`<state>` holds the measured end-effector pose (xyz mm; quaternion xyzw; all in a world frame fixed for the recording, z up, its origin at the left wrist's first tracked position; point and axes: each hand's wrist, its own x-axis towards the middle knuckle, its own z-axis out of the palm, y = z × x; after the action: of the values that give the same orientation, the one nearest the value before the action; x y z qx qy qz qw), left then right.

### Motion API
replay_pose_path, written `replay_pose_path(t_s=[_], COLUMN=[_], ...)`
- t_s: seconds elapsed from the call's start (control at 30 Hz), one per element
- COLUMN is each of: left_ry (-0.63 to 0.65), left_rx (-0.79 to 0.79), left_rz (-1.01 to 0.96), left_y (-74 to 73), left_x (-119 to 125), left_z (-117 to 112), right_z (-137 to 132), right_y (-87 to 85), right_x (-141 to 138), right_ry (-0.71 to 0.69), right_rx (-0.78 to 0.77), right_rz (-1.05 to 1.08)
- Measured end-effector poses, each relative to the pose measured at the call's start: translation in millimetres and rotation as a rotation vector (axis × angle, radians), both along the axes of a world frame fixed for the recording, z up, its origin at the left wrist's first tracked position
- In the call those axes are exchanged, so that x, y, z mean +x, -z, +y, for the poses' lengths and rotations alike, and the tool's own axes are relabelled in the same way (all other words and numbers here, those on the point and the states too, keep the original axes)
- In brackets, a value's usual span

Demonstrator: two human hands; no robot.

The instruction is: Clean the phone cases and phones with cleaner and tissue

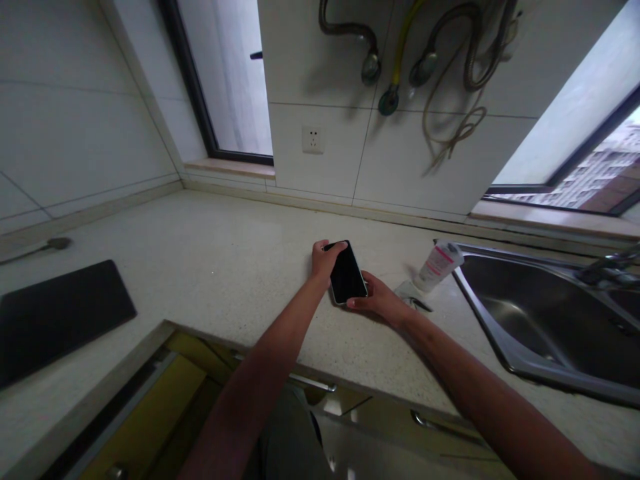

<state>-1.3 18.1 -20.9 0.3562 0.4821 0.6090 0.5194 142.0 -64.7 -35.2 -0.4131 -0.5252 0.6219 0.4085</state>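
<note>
A smartphone [346,275] with a dark screen and a pale edge is between my two hands, low over the counter or on it; I cannot tell which. My left hand [325,260] grips its upper left part, thumb across the top of the screen. Closed on the lower right corner is my right hand [374,295], its thumb on the bottom edge. Just right of that hand, a small clear item with a dark strip [414,297] lies on the counter. Behind it stands a white tube with pink print [438,265], leaning slightly.
The pale speckled counter [235,267] runs along the wall. A steel sink [530,313] with a faucet [610,270] is on the right. At the left lie a black flat panel [65,313] and a plug with cord [59,243]. Hoses [395,73] hang above; a drawer [150,413] is below.
</note>
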Motion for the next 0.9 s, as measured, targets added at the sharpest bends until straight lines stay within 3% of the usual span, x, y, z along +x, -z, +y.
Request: replay_pose_path(t_s=[0.17, 0.3, 0.5, 0.9], left_ry=[0.036, 0.097, 0.15, 0.1], left_rx=[0.029, 0.041, -0.019, 0.035], left_rz=[0.45, 0.74, 0.905, 1.176], left_y=[-9.0, -9.0, -8.1, 0.5], left_x=[1.2, 1.3, -2.0, -5.8], left_z=[-14.2, -17.0, -14.0, -11.2], right_z=[-1.0, -5.4, -14.0, -18.1], right_y=[4.1, 8.5, 1.5, -21.9], right_x=[-1.5, -6.9, -11.7, -3.9], right_ry=[-0.132, -0.071, -0.017, -0.101], right_rx=[0.109, 0.219, 0.31, 0.507], right_rz=[-0.03, -0.176, -0.387, -1.05])
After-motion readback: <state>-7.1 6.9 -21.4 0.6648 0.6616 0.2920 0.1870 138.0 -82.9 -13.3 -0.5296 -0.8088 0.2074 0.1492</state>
